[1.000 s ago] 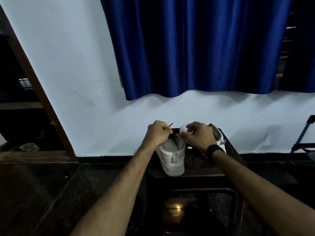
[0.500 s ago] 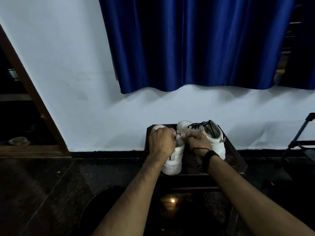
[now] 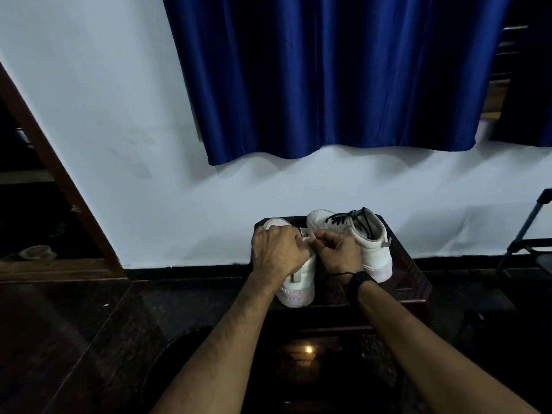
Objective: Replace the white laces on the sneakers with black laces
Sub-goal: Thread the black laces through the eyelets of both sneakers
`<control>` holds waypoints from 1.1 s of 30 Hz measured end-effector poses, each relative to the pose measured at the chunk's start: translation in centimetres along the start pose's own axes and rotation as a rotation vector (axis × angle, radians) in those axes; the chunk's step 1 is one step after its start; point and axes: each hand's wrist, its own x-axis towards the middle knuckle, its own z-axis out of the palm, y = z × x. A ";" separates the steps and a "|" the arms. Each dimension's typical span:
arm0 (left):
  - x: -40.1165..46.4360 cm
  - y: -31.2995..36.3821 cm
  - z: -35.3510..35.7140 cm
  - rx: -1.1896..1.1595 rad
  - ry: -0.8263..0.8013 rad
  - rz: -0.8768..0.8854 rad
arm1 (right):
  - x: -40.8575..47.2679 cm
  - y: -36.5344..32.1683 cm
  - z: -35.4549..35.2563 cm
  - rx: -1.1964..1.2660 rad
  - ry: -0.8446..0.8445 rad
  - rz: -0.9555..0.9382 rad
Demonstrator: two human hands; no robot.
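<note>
Two white sneakers stand side by side on a small dark table (image 3: 415, 279) against the wall. The right sneaker (image 3: 373, 243) carries a black lace (image 3: 346, 219) threaded across its top. The left sneaker (image 3: 298, 288) points its heel at me, and both hands cover its upper. My left hand (image 3: 276, 252) is curled over its top and pinches a thin lace end by the eyelets. My right hand (image 3: 339, 252), with a black band on its wrist, pinches the lace from the other side. The lace's colour is hard to tell in the dim light.
A blue curtain (image 3: 328, 76) hangs over the white wall behind the table. A brown door frame (image 3: 56, 174) slants at the left, and a dark metal stand (image 3: 522, 237) is at the right. The glossy dark floor (image 3: 74, 339) spreads below.
The view has shifted so the right sneaker with its black lace shows fully. Both hands have come down onto the left sneaker's top and stayed close together there.
</note>
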 end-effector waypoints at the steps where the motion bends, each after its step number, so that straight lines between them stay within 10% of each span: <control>1: -0.1 0.0 0.1 0.001 0.006 -0.008 | -0.2 -0.1 0.0 -0.002 0.002 -0.005; 9: 0.7 0.2 -0.1 0.014 -0.024 0.068 | -0.5 -0.8 -0.3 -0.163 -0.030 -0.190; 18: 0.8 -0.3 1.6 0.042 0.068 0.124 | 1.5 0.3 1.0 0.412 -0.078 0.264; 23: 0.8 -0.5 2.2 0.013 0.108 0.131 | 1.5 -2.1 0.8 -0.066 0.142 -0.055; 28: 0.0 -1.0 2.9 -0.068 0.331 0.049 | 2.1 -5.4 -1.3 0.550 0.274 -0.051; 33: -1.1 0.0 2.1 -0.108 0.473 -0.125 | 1.4 -5.9 -5.8 -0.944 -0.232 -0.463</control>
